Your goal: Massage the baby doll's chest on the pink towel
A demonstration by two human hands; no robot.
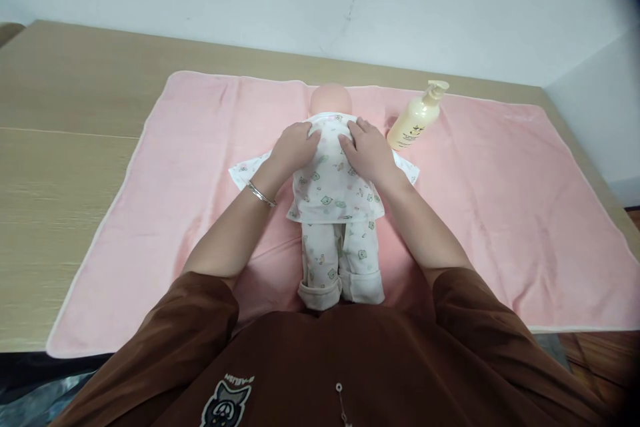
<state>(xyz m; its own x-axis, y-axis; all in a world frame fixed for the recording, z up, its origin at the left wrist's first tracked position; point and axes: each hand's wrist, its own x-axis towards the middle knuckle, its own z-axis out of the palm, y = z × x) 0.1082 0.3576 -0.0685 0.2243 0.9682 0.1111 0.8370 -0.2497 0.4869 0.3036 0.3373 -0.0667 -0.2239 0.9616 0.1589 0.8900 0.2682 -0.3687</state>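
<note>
A baby doll [331, 99] with a smooth, bald head lies lengthwise before me, and no face shows on it. It wears a white printed shirt [334, 197] and matching trousers [321, 255] with turned-up cuffs. My left hand [297, 145] is closed around the doll's left-side shoulder, its thumb on the shirt near the neck. Around the opposite shoulder, my right hand [369, 149] holds in the same way, thumb pointing inward. Both sleeves stick out sideways beneath my forearms. Some fingertips are hidden by the doll and cloth.
A pink blanket [480, 213] with a pale edge is spread under the doll over a wooden table [65, 167]. On the blanket, right of the doll's head, is a cream pump bottle [414, 123]. A white wall [250, 0] rises behind the table.
</note>
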